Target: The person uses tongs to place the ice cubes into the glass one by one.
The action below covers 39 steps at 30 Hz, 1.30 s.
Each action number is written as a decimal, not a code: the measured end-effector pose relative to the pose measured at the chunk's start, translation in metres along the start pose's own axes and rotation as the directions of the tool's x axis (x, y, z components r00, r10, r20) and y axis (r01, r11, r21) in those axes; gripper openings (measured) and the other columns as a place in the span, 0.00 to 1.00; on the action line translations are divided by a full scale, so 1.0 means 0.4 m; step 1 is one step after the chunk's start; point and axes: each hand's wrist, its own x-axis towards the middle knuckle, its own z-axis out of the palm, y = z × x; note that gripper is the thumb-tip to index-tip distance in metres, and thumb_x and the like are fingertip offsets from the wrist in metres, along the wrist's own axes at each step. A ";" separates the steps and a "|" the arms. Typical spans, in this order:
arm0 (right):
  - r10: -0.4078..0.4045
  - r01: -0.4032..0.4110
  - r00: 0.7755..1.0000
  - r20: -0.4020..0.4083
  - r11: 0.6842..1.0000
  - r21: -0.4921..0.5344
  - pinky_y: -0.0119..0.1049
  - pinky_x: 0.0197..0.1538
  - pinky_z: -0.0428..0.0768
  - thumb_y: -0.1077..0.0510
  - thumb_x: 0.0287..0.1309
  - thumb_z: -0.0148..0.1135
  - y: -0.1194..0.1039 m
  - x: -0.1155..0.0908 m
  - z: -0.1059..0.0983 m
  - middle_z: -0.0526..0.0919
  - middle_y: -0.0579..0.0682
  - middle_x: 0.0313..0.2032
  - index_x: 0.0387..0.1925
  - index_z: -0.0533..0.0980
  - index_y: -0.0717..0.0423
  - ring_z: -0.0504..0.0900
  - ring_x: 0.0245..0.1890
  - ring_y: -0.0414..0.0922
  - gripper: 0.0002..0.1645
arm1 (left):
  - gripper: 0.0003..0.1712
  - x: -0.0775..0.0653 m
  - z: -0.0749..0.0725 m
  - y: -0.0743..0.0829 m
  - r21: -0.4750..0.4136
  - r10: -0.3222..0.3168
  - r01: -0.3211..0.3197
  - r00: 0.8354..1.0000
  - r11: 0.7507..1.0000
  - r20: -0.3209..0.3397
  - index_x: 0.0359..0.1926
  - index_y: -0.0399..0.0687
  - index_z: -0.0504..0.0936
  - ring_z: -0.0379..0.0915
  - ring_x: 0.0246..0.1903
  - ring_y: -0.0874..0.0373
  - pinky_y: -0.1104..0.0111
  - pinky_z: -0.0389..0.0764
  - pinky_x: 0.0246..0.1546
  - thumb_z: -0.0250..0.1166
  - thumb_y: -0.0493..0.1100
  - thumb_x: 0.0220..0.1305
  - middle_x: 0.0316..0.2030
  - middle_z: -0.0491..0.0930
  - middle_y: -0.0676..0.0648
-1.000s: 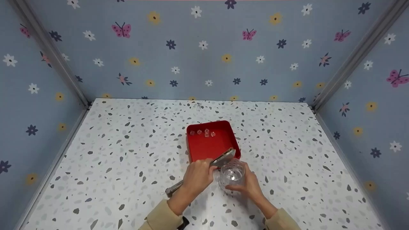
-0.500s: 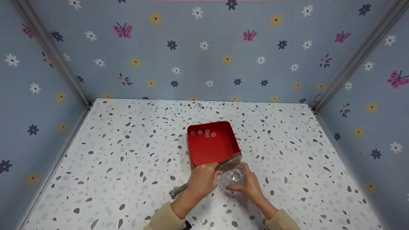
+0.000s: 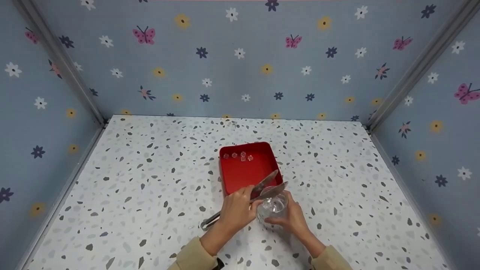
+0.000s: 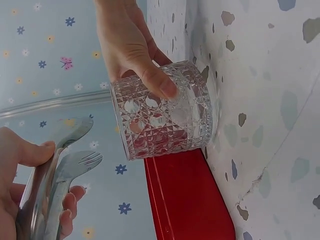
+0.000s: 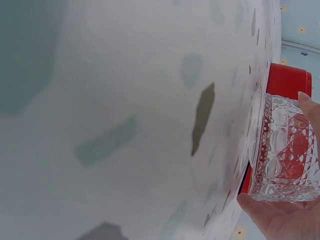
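In the head view my left hand grips a pair of metal tongs, whose two arms stand spread. One tip lies over the rim of a clear cut-glass tumbler; the other is above the red tray. The left wrist view shows a forked end on one arm of the tongs, with nothing visible between the tips. My right hand holds the tumbler upright on the table, thumb and fingers around its side. Several small clear cubes lie at the tray's far side. The tumbler's contents are unclear.
The red tray stands just beyond the tumbler, close to it. A white speckled table extends on both sides. Blue flower-patterned panels close off the back, left and right.
The left hand has moved slightly right, bringing the tongs over the tumbler. Their tips, together before, have now spread apart. The right hand and tumbler have stayed in place.
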 end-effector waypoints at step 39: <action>0.038 -0.038 0.999 0.008 0.999 0.030 0.47 0.50 0.69 0.47 0.19 0.78 -0.004 0.001 -0.002 0.74 0.55 0.49 0.56 0.60 0.55 0.73 0.49 0.52 0.57 | 0.23 0.092 0.044 -0.098 0.147 -0.238 0.228 0.970 0.962 0.050 0.39 0.33 0.74 0.75 0.30 0.47 0.57 0.74 0.27 0.66 0.48 0.49 0.28 0.76 0.40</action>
